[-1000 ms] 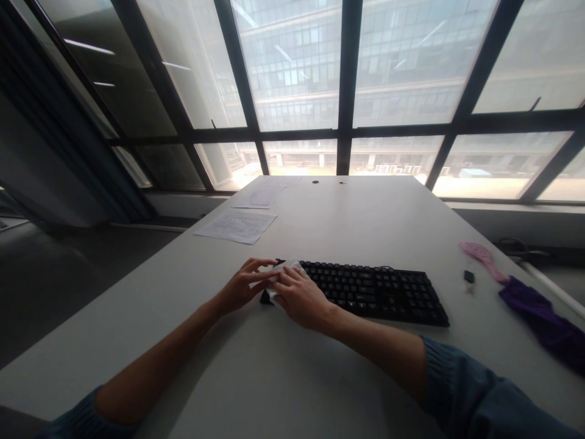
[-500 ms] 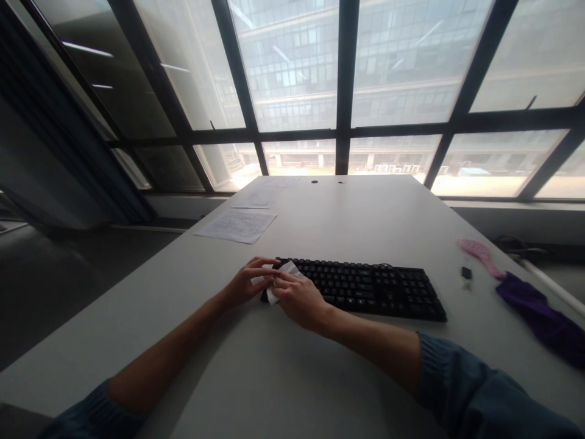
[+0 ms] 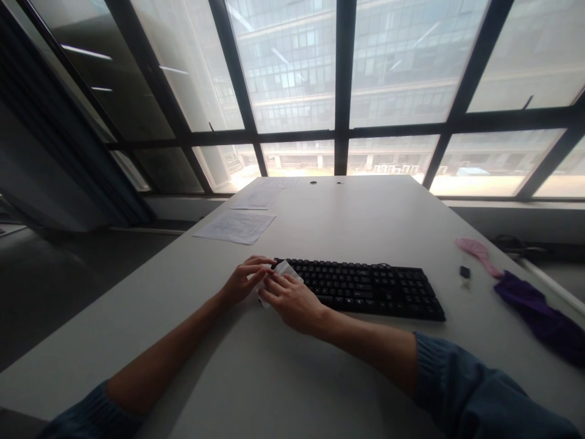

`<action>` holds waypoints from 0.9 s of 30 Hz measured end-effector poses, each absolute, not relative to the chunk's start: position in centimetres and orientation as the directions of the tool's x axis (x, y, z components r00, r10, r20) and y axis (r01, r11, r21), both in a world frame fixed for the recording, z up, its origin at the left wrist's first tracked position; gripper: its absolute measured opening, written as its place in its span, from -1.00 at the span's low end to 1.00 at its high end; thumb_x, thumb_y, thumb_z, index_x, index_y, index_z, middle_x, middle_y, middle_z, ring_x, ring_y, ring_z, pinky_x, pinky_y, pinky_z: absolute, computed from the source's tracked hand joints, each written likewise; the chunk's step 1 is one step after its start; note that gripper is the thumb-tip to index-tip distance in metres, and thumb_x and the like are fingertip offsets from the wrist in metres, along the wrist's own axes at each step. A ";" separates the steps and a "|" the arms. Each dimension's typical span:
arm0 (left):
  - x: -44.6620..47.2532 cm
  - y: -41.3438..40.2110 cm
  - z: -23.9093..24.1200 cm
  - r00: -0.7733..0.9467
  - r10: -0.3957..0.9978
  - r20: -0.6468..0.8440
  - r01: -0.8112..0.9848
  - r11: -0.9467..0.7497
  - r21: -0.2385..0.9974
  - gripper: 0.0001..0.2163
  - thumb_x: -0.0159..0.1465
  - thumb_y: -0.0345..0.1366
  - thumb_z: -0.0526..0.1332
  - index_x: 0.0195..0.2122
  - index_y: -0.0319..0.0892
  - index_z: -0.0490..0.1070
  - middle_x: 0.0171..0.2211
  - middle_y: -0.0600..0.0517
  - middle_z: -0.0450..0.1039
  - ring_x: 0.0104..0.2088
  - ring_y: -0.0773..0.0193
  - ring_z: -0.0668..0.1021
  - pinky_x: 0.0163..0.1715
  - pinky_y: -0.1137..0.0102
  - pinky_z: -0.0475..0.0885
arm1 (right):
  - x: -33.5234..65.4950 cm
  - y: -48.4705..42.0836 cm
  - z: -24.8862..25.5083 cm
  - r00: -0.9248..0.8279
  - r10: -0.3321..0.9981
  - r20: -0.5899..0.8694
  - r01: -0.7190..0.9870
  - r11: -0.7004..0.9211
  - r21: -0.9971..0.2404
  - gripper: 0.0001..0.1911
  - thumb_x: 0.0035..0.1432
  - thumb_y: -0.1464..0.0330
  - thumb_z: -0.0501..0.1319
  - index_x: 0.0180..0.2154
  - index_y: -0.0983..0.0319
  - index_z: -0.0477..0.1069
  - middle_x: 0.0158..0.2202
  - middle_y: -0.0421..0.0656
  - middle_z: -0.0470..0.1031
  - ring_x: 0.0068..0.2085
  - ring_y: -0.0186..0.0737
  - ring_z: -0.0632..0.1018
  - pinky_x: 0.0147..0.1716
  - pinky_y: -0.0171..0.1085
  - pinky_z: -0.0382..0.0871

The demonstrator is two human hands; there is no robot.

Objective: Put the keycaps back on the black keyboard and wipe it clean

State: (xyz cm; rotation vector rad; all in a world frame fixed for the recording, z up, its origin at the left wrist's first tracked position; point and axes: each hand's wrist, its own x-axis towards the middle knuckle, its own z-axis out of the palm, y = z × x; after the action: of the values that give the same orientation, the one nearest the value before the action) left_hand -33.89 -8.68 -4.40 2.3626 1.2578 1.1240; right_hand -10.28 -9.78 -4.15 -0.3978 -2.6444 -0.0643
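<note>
A black keyboard (image 3: pixel 365 286) lies across the white desk in front of me. My right hand (image 3: pixel 295 303) presses a white tissue (image 3: pixel 289 270) onto its left end, fingers bent over the tissue. At that same end, my left hand (image 3: pixel 242 281) grips the keyboard's far left corner, its thumb close to the right fingertips and the tissue. Part of the tissue and the leftmost keys are hidden under the hands.
Printed papers (image 3: pixel 235 227) lie on the desk (image 3: pixel 338 225) at the left. To the right are a pink brush-like item (image 3: pixel 478 251), a small black-and-clear object (image 3: pixel 465 272) and a purple cloth (image 3: pixel 539 314). Large windows (image 3: pixel 292 67) stand beyond the far edge.
My right hand and the tissue have slid slightly left, over the keyboard's left edge. My left hand has shifted a little left and stays at the corner.
</note>
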 end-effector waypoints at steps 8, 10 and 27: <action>-34.2 -8.6 -4.7 0.358 0.780 0.513 0.602 -0.613 0.511 -0.68 0.44 -0.12 0.12 -0.18 -0.14 0.64 -0.01 -0.14 0.58 0.04 0.08 0.54 0.10 0.19 0.42 | -10.3 -9.9 -4.2 -0.856 0.269 0.442 0.306 0.952 0.014 -0.61 0.39 0.43 0.06 0.22 0.30 0.27 0.26 0.11 0.34 0.35 -0.01 0.25 0.25 -0.02 0.23; -34.1 -8.6 -4.7 0.353 0.783 0.511 0.602 -0.609 0.517 -0.68 0.44 -0.12 0.12 -0.17 -0.14 0.64 -0.01 -0.15 0.58 0.04 0.08 0.54 0.10 0.18 0.43 | -10.3 -9.9 -4.2 -0.855 0.271 0.443 0.311 0.950 0.017 -0.62 0.39 0.44 0.07 0.21 0.30 0.29 0.27 0.11 0.32 0.35 -0.01 0.25 0.26 -0.02 0.22; -34.3 -8.3 -5.7 0.145 0.874 0.464 0.561 -0.459 0.689 -0.55 0.43 -0.05 0.11 0.25 -0.17 0.34 0.12 -0.20 0.51 0.06 0.06 0.56 0.01 0.19 0.50 | -10.4 -9.8 -4.3 -0.839 0.297 0.455 0.340 0.940 0.013 -0.70 0.39 0.44 0.08 0.09 0.30 0.43 0.22 0.07 0.38 0.29 -0.01 0.28 0.22 -0.05 0.23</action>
State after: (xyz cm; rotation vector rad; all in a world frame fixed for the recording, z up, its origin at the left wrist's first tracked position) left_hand -34.26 -8.26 -5.73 2.0767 1.3792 1.2294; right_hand -10.39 -9.76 -4.25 -0.4577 -2.6359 -0.1287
